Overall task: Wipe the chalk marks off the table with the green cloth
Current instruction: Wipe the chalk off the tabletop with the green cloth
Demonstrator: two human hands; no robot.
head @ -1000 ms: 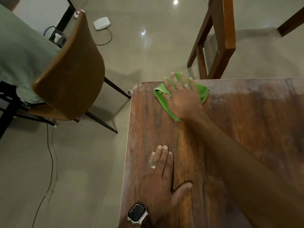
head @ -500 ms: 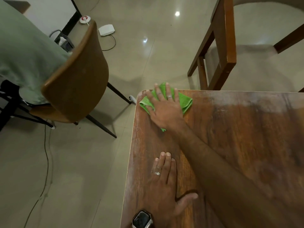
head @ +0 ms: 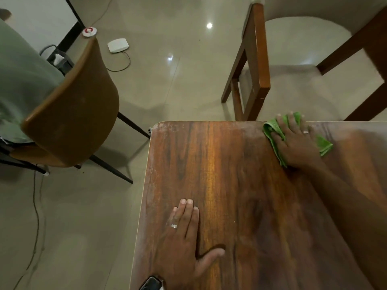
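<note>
The dark wooden table [head: 219, 174] fills the lower right of the head view. My right hand [head: 297, 143] presses flat on the crumpled green cloth [head: 272, 130] at the table's far edge, right of the middle. Faint whitish chalk haze [head: 247, 127] lies along the far edge beside the cloth, and more [head: 167, 127] near the far left corner. My left hand [head: 184, 237] rests palm down on the near left of the table, fingers together, thumb out, holding nothing. It wears a ring and a wristwatch.
A brown shell chair [head: 73, 114] with green fabric draped over it stands left of the table. A wooden chair [head: 255, 63] stands beyond the far edge. Cables [head: 35, 206] and a white box [head: 118, 45] lie on the tiled floor.
My right hand has slid the green cloth to the right along the far edge, away from the far left corner. My left hand stays planted on the table.
</note>
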